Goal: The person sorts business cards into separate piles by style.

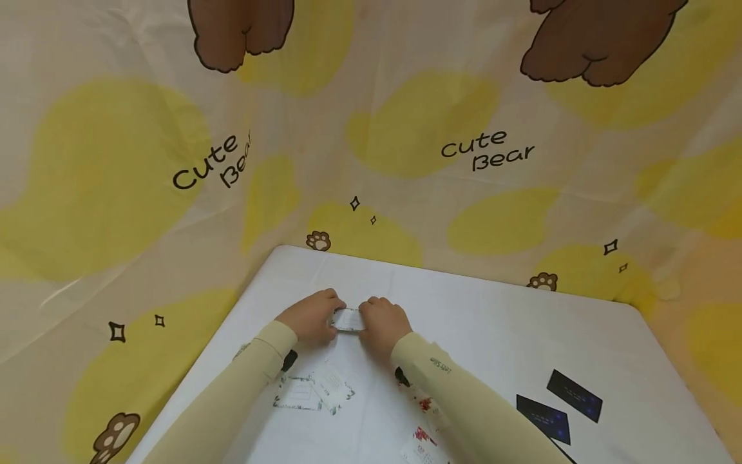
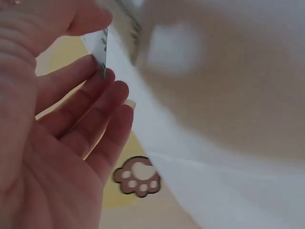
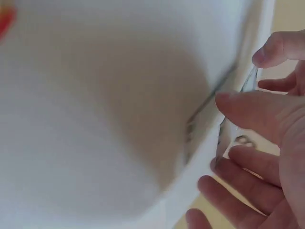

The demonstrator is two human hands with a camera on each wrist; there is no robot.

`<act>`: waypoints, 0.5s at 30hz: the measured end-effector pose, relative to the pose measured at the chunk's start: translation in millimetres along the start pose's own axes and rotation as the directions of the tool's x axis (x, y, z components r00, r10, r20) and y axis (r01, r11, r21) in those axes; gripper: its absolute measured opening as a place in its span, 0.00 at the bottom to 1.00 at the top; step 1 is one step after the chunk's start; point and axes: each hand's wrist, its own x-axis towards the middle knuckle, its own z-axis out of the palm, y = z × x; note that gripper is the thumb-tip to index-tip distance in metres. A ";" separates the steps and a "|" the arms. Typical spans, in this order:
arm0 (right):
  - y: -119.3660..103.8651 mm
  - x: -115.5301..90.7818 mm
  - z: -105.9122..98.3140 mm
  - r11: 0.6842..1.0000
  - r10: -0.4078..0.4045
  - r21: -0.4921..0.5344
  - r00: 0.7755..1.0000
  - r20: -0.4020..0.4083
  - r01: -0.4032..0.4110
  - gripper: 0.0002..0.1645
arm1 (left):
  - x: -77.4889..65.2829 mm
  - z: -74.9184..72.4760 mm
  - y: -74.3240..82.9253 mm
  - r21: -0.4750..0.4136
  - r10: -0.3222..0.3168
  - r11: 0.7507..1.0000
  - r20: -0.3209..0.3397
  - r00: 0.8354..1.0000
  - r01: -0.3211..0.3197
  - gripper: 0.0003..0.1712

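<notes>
Both hands meet over the far part of the white table, at a small white card (image 1: 348,320) with a green leafy border. My left hand (image 1: 313,320) pinches its left end between thumb and fingers; in the left wrist view only a narrow corner of the card (image 2: 101,50) shows. On the other end, my right hand (image 1: 384,325) grips with thumb and fingers, and the right wrist view shows the card (image 3: 222,138) nearly edge-on. Under it, a second leafy-edged card (image 3: 202,117) lies on the table in that view.
Two overlapping leafy-bordered cards (image 1: 298,394) lie nearer on the white table (image 1: 475,335). Cards with red flowers (image 1: 422,448) are partly hidden beside the right forearm. Several black cards (image 1: 574,394) lie at the right. A bear-print cloth (image 1: 400,129) hangs behind the table.
</notes>
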 end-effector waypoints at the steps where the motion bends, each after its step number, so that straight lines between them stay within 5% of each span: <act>1: 2.6 3.7 3.0 1.000 0.003 0.009 1.000 0.014 -0.003 0.20 | 4.7 1.9 -3.2 -0.011 -0.008 1.000 0.010 1.000 0.008 0.35; 7: 10.7 11.6 7.7 0.992 0.024 0.120 0.997 0.073 -0.032 0.21 | 18.8 5.9 -10.2 -0.062 -0.027 0.998 0.035 0.999 0.029 0.34; 15: 12.4 7.1 8.6 0.971 0.046 0.232 0.996 0.072 -0.062 0.21 | 16.7 3.7 -7.2 -0.081 -0.018 0.996 0.038 0.999 0.021 0.34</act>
